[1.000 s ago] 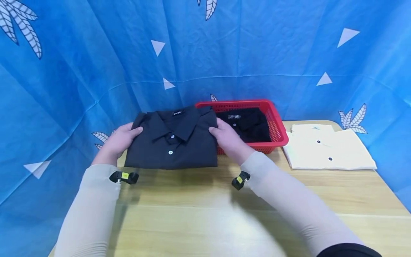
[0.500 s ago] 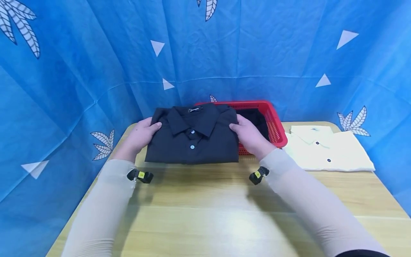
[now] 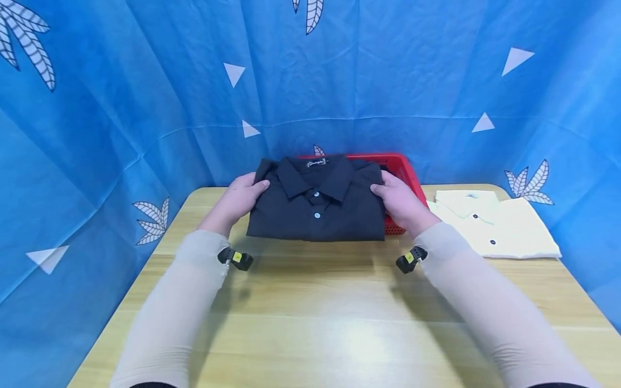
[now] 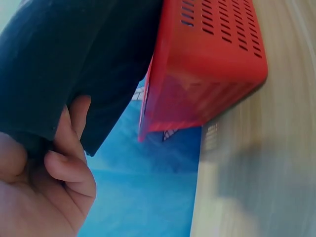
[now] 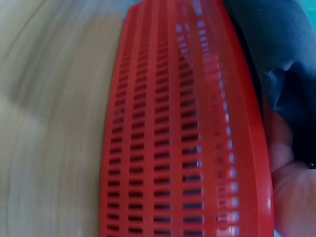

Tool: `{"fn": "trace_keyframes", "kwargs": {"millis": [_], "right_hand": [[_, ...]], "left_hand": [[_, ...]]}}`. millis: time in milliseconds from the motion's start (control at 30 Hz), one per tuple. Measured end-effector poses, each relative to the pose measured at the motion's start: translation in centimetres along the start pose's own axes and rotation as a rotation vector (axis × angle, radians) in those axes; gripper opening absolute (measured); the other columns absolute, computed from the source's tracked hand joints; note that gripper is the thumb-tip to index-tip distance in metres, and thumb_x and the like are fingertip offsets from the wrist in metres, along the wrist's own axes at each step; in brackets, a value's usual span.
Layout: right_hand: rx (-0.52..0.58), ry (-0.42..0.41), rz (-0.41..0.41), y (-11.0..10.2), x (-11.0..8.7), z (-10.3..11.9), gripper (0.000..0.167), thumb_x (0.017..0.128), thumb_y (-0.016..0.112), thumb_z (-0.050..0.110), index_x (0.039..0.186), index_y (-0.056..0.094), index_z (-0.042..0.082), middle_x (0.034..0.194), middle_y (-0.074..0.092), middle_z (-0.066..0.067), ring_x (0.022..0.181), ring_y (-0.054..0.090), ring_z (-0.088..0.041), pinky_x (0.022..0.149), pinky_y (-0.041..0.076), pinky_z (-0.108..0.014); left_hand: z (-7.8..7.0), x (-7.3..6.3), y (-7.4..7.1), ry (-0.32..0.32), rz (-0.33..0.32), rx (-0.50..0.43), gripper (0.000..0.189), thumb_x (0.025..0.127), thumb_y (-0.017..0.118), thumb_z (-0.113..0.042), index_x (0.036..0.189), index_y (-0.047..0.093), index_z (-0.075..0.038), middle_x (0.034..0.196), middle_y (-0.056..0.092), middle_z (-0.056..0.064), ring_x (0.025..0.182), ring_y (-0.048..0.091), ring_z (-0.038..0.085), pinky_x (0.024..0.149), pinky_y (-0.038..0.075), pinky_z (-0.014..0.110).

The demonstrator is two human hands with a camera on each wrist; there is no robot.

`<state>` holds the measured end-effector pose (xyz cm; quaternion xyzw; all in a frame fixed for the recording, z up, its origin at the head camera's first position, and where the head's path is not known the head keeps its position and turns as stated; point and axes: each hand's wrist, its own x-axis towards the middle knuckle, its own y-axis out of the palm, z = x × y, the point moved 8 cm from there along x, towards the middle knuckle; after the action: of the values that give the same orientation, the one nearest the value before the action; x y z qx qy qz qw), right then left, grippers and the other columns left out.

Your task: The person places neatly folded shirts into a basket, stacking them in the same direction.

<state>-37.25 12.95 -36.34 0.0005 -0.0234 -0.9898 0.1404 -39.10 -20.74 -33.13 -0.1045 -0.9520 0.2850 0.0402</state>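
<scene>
A folded black shirt [image 3: 317,210], collar up and white buttons showing, hangs level between both hands, above and in front of the red basket [image 3: 409,175]. My left hand [image 3: 241,198] grips its left edge, thumb on top; in the left wrist view the fingers [image 4: 69,170] curl under the dark cloth. The right edge is pinched by my right hand [image 3: 400,200], which in the right wrist view sits close beside the basket's rim [image 5: 254,148]. The shirt hides most of the basket and what lies inside it.
A folded white shirt [image 3: 509,229] with dark buttons lies on the wooden table [image 3: 310,312] right of the basket. Blue printed curtain [image 3: 388,70] closes off the back and both sides.
Both hands have carried the black shirt to the right, from beside the basket to over it. The black garment seen earlier inside the basket is now mostly covered.
</scene>
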Motion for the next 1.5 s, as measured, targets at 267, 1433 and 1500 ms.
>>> {"fn": "trace_keyframes", "kwargs": {"millis": [267, 1433, 1500], "right_hand": [[-0.050, 0.008, -0.051, -2.8, 0.2, 0.0, 0.038, 0.108, 0.042, 0.012, 0.146, 0.042, 0.004, 0.130, 0.060, -0.013, 0.099, 0.068, -0.017, 0.085, 0.057, -0.031], [-0.559, 0.084, -0.140, -8.2, 3.4, 1.2, 0.055, 0.108, 0.036, 0.008, 0.161, 0.023, 0.009, 0.164, 0.025, -0.017, 0.149, 0.021, -0.037, 0.119, 0.020, -0.057], [-0.580, 0.080, -0.142, -8.1, 3.4, 1.1, 0.056, 0.108, 0.036, 0.007, 0.162, 0.022, 0.009, 0.164, 0.023, -0.017, 0.150, 0.019, -0.037, 0.119, 0.019, -0.056]], "left_hand": [[-1.1, 1.8, 1.9, -0.003, 0.011, 0.040, 0.039, 0.107, 0.049, -0.032, 0.135, 0.059, -0.007, 0.140, 0.057, 0.010, 0.128, 0.049, 0.027, 0.109, 0.038, 0.047], [-3.4, 7.9, 7.5, 0.018, -0.045, 0.356, 0.037, 0.108, 0.048, -0.030, 0.134, 0.055, -0.005, 0.133, 0.060, 0.014, 0.120, 0.055, 0.030, 0.106, 0.042, 0.047], [-3.1, 8.0, 7.9, 0.002, -0.032, 0.406, 0.040, 0.108, 0.048, -0.030, 0.137, 0.053, -0.004, 0.135, 0.059, 0.015, 0.123, 0.054, 0.031, 0.108, 0.041, 0.047]]}}
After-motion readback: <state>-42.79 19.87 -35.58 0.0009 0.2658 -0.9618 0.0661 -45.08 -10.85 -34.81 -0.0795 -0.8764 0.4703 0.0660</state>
